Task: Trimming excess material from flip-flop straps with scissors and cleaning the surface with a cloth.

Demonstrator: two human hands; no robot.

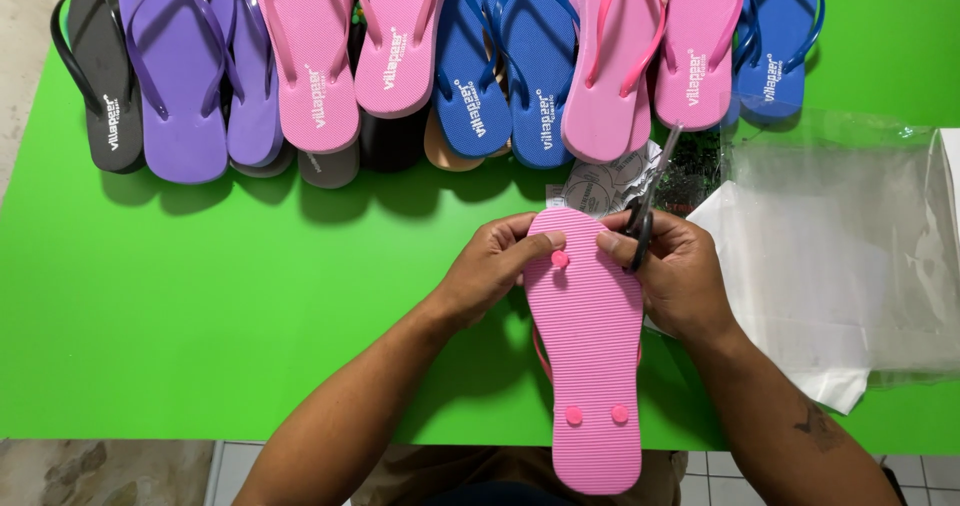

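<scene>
A pink flip-flop (590, 356) lies sole-up in front of me, its ribbed underside showing three round strap plugs. My left hand (487, 269) grips its left edge near the toe, thumb by the front plug. My right hand (677, 271) holds the toe's right edge and also a pair of black-handled scissors (645, 211), blades pointing up and away. The pink strap is mostly hidden underneath.
A row of flip-flops in black (100, 76), purple (185, 66), pink (310, 56) and blue (535, 66) lines the far side of the green table (200, 306). Clear plastic bags (840, 246) lie at the right. A small heap of cuttings (690, 171) sits behind the scissors.
</scene>
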